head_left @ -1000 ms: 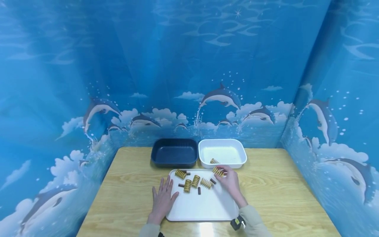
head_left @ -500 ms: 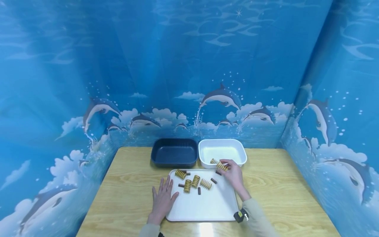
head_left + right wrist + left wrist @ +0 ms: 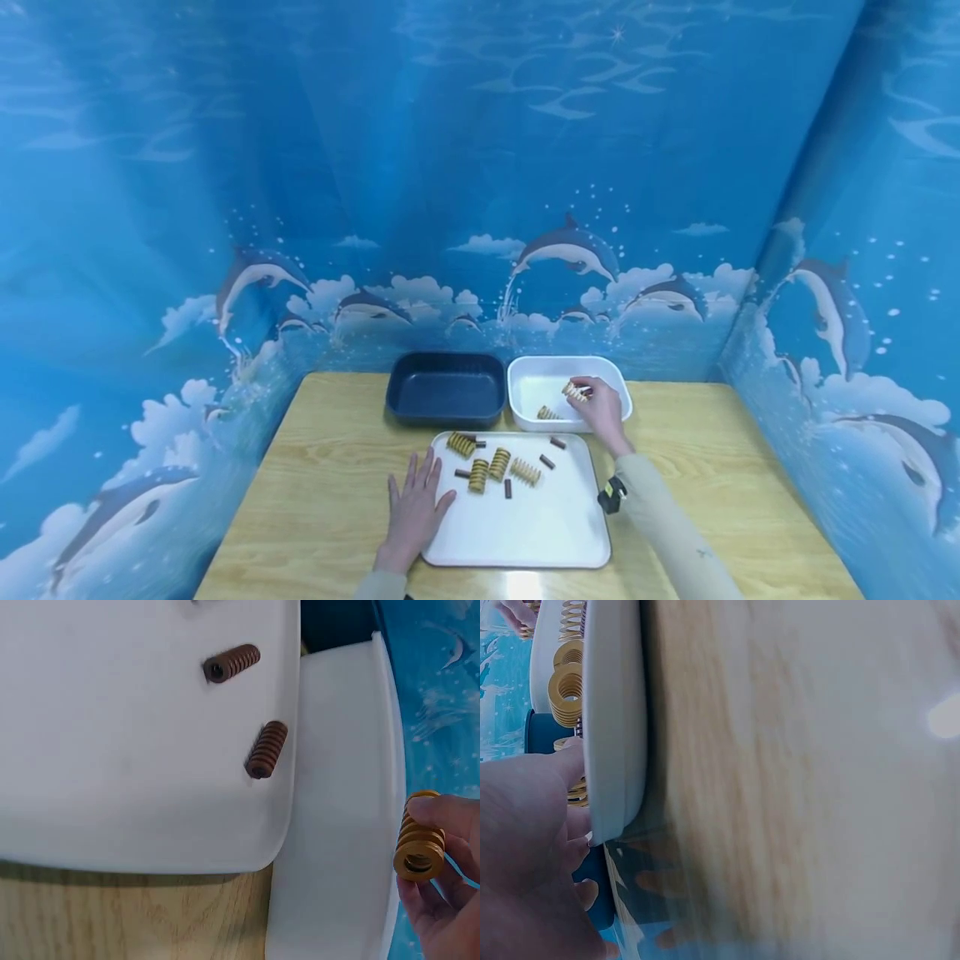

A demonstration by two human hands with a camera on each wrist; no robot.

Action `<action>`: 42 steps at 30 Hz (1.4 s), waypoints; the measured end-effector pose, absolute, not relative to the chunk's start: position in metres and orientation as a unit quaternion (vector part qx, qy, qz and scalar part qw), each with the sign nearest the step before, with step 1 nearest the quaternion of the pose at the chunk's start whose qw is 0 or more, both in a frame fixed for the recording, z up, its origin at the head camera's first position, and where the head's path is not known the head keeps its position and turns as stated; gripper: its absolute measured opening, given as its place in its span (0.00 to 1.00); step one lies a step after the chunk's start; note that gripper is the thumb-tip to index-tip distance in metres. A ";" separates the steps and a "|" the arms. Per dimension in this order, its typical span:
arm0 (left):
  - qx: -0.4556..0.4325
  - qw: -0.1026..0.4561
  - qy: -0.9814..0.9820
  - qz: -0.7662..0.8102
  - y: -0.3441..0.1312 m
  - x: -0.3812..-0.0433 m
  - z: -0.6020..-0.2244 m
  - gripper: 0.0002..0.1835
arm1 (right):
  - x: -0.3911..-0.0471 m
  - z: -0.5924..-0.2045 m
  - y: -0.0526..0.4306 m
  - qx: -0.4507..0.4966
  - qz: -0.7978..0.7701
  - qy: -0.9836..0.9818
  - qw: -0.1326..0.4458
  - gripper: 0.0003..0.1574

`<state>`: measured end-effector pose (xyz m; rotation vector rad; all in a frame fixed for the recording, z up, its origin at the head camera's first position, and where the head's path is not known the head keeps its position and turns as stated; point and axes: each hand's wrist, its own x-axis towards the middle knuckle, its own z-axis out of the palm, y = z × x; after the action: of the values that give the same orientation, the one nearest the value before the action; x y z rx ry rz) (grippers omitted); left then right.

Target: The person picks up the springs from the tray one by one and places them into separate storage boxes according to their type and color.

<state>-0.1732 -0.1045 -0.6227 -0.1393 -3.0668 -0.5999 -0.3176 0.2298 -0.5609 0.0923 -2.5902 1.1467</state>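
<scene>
My right hand pinches a yellow coil spring between thumb and fingers, over the white bin. Another yellow spring lies inside that bin. My left hand rests with spread fingers at the left edge of the white tray. On the tray, several yellow springs lie in its upper left part. Small brown springs are scattered among them, two of them near the tray's far right corner.
A dark blue bin stands left of the white bin, both behind the tray. The wooden table ends at a blue curtain printed with dolphins at the back and sides.
My right hand has carried the yellow spring from the tray's far edge up and away, over the white bin. The left hand stays at the tray's left edge. The head view has shifted slightly.
</scene>
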 end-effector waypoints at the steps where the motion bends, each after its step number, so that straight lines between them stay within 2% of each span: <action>1: -0.046 0.009 -0.980 -0.194 -0.105 -0.174 -0.623 0.34 | -0.322 -0.562 0.229 0.027 0.392 -0.908 0.146 0.22; 10: -0.042 0.011 -0.982 -0.186 -0.104 -0.174 -0.625 0.34 | -0.348 -0.580 0.225 -0.008 0.346 -0.938 0.031 0.18; 20: -0.042 0.010 -0.981 -0.187 -0.102 -0.171 -0.622 0.34 | -0.350 -0.582 0.227 0.020 0.309 -0.951 -0.004 0.25; 24: -0.046 0.015 -0.980 -0.191 -0.103 -0.172 -0.622 0.33 | -0.347 -0.576 0.230 0.034 0.314 -0.948 0.031 0.25; 32: -0.045 0.011 -0.978 -0.205 -0.103 -0.171 -0.619 0.33 | -0.322 -0.568 0.235 0.024 0.407 -0.893 0.188 0.14; 36: -0.044 0.010 -0.977 -0.208 -0.104 -0.172 -0.618 0.33 | -0.304 -0.568 0.234 0.023 0.438 -0.865 0.244 0.11; 39: -0.041 0.003 -0.978 -0.206 -0.104 -0.173 -0.619 0.33 | -0.290 -0.568 0.232 0.014 0.459 -0.850 0.260 0.11; 42: -0.037 -0.007 -0.978 -0.204 -0.104 -0.174 -0.620 0.34 | -0.275 -0.571 0.227 -0.001 0.472 -0.847 0.245 0.11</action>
<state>-0.1743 -0.1043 -0.6202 -0.1159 -3.0867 -0.6452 -0.2754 0.2273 -0.5715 -0.0039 -2.3126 1.2878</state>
